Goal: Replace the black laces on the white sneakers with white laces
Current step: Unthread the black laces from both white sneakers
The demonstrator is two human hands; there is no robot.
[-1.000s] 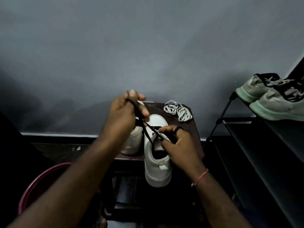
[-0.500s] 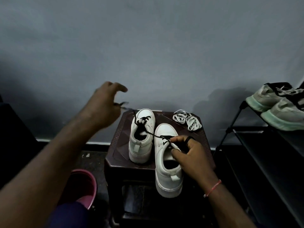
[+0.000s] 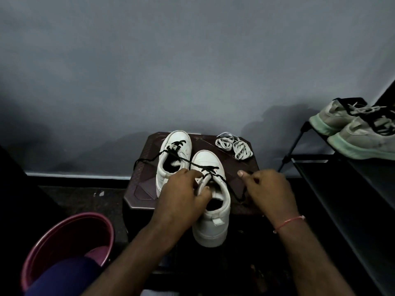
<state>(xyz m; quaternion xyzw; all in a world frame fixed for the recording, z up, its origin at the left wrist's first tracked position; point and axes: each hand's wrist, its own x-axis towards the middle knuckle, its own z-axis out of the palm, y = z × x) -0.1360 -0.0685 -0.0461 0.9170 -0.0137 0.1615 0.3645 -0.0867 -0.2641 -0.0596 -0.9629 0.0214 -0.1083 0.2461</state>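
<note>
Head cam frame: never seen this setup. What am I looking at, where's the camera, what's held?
No robot: a person's two bare hands, filmed by one wide-angle camera worn on the head, looking down. On a dark stool sit a far sneaker and a near sneaker, both white, partly laced in black; white laces lie at its back right. The left hand grips the near sneaker at its opening; the right hand pinches its black lace. A pink bucket and a shoe rack stand beside.
</note>
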